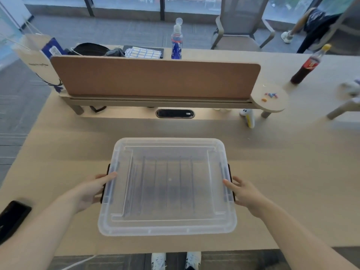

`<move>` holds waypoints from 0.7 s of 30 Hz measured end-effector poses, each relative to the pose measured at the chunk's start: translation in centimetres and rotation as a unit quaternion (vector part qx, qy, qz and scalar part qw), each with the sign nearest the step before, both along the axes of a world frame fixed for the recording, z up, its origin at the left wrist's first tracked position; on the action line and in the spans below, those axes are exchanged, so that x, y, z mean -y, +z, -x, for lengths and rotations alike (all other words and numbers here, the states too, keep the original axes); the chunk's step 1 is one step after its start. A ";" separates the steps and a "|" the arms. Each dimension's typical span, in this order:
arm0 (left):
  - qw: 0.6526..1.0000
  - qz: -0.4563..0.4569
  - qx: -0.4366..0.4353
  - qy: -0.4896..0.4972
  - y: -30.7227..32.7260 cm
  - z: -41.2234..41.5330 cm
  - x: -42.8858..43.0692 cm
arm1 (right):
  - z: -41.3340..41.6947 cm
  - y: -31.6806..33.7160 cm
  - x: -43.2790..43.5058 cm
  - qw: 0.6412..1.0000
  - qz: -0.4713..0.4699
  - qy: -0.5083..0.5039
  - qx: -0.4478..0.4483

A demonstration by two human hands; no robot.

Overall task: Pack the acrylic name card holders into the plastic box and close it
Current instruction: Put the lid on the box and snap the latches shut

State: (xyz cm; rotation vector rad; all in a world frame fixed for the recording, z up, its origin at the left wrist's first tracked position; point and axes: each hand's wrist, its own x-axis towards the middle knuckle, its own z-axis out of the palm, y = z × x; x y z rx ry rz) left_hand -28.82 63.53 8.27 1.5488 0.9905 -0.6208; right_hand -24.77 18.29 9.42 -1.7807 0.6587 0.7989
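Note:
A clear plastic box [167, 227] sits on the table in front of me with its translucent lid on top. Through the lid I see several acrylic name card holders [167, 184] standing in a row as dark upright lines. My left hand [91, 190] presses against the black latch on the box's left side, thumb resting on the lid edge. On the opposite side my right hand [243, 193] rests at the black right latch, fingers spread along the rim.
A black phone [11, 217] lies near the table's left front edge. A brown divider panel [155, 78] with a shelf crosses the table behind the box. A cola bottle [307, 65] and a blue bottle [176, 43] stand farther back. A small white-and-yellow toy [248, 117] lies under the shelf.

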 end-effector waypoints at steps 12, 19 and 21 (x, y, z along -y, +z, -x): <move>0.986 -0.148 0.064 -0.046 2.7 -0.5 1.4 | 0.6 0.8 -0.8 0.993 0.055 0.017 0.108; 0.987 -0.151 0.056 0.006 2.8 -1.1 2.5 | 0.8 1.7 -2.5 0.984 0.104 0.019 0.145; 0.987 -0.152 0.051 0.024 2.4 -1.2 2.5 | 0.8 1.8 -2.7 0.984 0.112 0.017 0.138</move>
